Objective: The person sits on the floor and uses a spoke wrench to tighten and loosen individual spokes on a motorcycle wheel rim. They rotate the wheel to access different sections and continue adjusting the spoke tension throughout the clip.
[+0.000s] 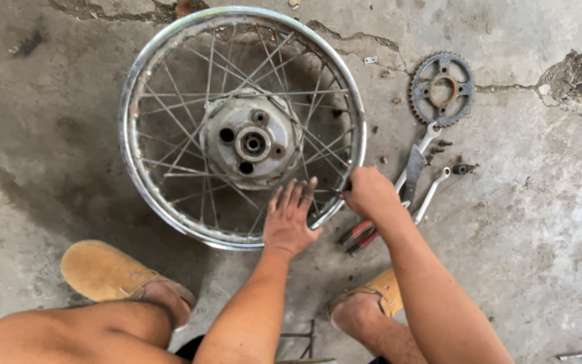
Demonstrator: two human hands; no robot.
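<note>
- Left hand (pixel 289 219) laid flat, fingers spread, on the near rim of the spoked wheel (pixel 170 222).
- Right hand (pixel 370 192) closed on a small tool at the spokes; tool mostly hidden.
- Wheel flat on concrete floor (pixel 540 222): judged heavy and stiff, spokes thin; best gripped at rim.
- Pliers (pixel 358 237), wrenches (pixel 429 195), sprocket (pixel 441 89) lie beyond.
</note>
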